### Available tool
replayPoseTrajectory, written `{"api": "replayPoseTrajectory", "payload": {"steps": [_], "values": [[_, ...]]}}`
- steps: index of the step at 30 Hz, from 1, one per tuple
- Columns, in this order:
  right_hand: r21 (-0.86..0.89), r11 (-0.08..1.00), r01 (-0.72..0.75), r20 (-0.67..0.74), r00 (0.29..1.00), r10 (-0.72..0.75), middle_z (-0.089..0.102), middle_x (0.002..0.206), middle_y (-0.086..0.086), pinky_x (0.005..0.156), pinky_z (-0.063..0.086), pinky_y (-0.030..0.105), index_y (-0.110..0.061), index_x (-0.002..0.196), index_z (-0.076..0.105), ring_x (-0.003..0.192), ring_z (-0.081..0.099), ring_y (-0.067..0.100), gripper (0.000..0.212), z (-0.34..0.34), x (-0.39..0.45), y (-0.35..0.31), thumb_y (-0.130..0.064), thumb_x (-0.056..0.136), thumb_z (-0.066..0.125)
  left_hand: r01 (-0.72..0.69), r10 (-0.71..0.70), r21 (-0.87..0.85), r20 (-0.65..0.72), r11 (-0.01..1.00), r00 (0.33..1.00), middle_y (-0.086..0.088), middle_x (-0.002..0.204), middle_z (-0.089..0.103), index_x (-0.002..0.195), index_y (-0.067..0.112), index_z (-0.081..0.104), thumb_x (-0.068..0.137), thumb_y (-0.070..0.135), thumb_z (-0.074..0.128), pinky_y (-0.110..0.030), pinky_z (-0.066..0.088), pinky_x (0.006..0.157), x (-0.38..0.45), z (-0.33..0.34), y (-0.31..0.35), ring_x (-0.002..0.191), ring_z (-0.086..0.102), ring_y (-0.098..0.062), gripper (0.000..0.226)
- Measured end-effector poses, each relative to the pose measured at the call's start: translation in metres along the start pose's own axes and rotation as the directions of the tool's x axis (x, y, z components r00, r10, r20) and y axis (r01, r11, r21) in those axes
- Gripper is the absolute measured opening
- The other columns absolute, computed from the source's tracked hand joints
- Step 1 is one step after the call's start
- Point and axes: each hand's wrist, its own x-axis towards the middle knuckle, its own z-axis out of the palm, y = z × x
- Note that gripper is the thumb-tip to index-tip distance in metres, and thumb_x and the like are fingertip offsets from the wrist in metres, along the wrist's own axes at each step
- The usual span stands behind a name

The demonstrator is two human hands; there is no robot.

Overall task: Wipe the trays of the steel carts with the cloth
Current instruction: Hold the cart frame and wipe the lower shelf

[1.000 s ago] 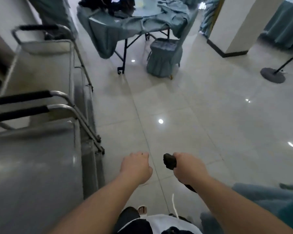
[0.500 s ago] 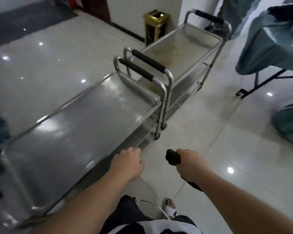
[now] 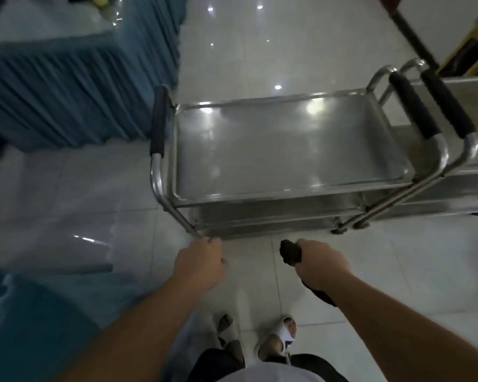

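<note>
A steel cart stands straight ahead of me, its bare top tray [image 3: 287, 150] shining under ceiling lights, with lower trays beneath. A second steel cart [image 3: 458, 106] butts against its right end, black-padded handles side by side. My right hand [image 3: 319, 264] grips a dark cloth [image 3: 289, 252], which sticks out forward of the fist and trails under the wrist. My left hand [image 3: 200, 264] is loosely curled and holds nothing, just short of the near left leg of the cart. Both hands hover above the floor in front of the cart.
A table with a pleated blue skirt [image 3: 75, 86] stands at the left, close to the cart's black left handle [image 3: 158, 122]. More blue fabric [image 3: 39, 321] lies at lower left. A gold bin [image 3: 472, 53] sits at the far right. My sandalled feet [image 3: 276, 337] are on glossy tile.
My view has swung left and down, so the near cart now lies squarely in front of me. Both hands keep their pose, the right one still holding the cloth.
</note>
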Motion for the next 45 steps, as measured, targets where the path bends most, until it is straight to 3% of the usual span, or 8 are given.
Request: {"api": "replayPoseTrajectory", "payload": {"steps": [4,8,13,23,33,39,42,45], "values": [[0.040,0.998,0.058,0.042,0.997,-0.059,0.061,0.082,-0.009,0.070,0.053,0.034,-0.033,0.096,0.054,0.075,0.061,0.015,0.009,0.024,0.011,-0.045,-0.026,0.090,0.054,0.068,-0.067,-0.035,0.028,0.997,0.997,-0.003,0.143,0.055,0.150,0.026,0.048,0.102,0.040,0.047,-0.042,0.050,0.099,-0.005,0.022,-0.042,0.123,0.057,-0.027,0.050],[0.037,0.993,0.114,0.134,0.984,-0.118,0.062,0.082,-0.009,0.069,0.056,0.034,-0.034,0.097,0.055,0.075,0.062,0.016,0.011,0.055,0.017,-0.067,-0.028,0.088,0.055,0.151,-0.147,-0.064,0.064,0.987,0.987,-0.003,0.139,0.057,0.145,0.025,0.051,0.101,0.039,0.048,-0.041,0.050,0.095,-0.006,0.037,-0.068,0.119,0.059,-0.027,0.047],[-0.015,0.986,0.167,0.149,0.975,-0.163,0.061,0.081,-0.008,0.069,0.058,0.036,-0.033,0.098,0.055,0.072,0.060,0.016,0.014,0.074,0.048,-0.073,-0.026,0.086,0.054,0.252,-0.243,-0.076,0.117,0.965,0.963,-0.004,0.132,0.059,0.140,0.023,0.052,0.101,0.037,0.048,-0.042,0.051,0.095,0.004,0.050,-0.076,0.113,0.059,-0.026,0.042],[0.014,0.990,0.143,0.191,0.971,-0.143,0.061,0.084,-0.002,0.071,0.058,0.040,-0.028,0.104,0.054,0.074,0.061,0.020,0.016,0.115,0.156,-0.074,-0.021,0.089,0.054,0.382,-0.335,-0.210,0.228,0.900,0.914,-0.007,0.142,0.057,0.152,0.026,0.045,0.103,0.041,0.050,-0.047,0.053,0.101,0.074,0.115,-0.096,0.121,0.060,-0.028,0.051],[0.091,0.985,0.149,0.061,0.986,-0.155,0.061,0.094,0.003,0.073,0.051,0.040,-0.025,0.125,0.052,0.089,0.060,0.030,0.023,0.197,0.277,-0.116,-0.033,0.103,0.049,0.433,-0.436,-0.439,0.100,0.787,0.894,-0.005,0.152,0.053,0.154,0.028,0.044,0.098,0.047,0.057,-0.045,0.055,0.100,0.203,0.181,-0.161,0.120,0.063,-0.029,0.061],[0.176,0.909,0.378,-0.210,0.916,-0.341,0.067,0.111,0.009,0.081,0.054,0.043,-0.022,0.133,0.056,0.101,0.063,0.036,0.036,0.228,0.346,-0.143,-0.035,0.099,0.057,0.302,-0.561,-0.721,-0.144,0.623,0.815,-0.001,0.154,0.053,0.158,0.022,0.042,0.092,0.071,0.063,-0.040,0.053,0.102,0.277,0.220,-0.182,0.131,0.059,-0.023,0.085],[0.166,0.886,0.433,-0.310,0.876,-0.370,0.063,0.102,0.004,0.072,0.046,0.038,-0.025,0.131,0.052,0.089,0.060,0.030,0.034,0.242,0.377,-0.164,-0.040,0.100,0.055,0.058,-0.574,-0.832,-0.329,0.552,0.750,0.015,0.118,0.068,0.121,0.029,0.062,0.092,0.060,0.072,-0.028,0.055,0.085,0.307,0.234,-0.183,0.096,0.067,0.001,0.043],[0.132,0.858,0.496,-0.383,0.824,-0.418,0.062,0.099,0.001,0.072,0.047,0.038,-0.027,0.130,0.051,0.086,0.058,0.025,0.032,0.260,0.402,-0.187,-0.042,0.102,0.052,-0.115,-0.619,-0.890,-0.394,0.441,0.679,0.005,0.089,0.071,0.099,0.027,0.063,0.095,0.045,0.074,-0.028,0.057,0.067,0.331,0.245,-0.188,0.077,0.070,-0.006,0.021]]}}
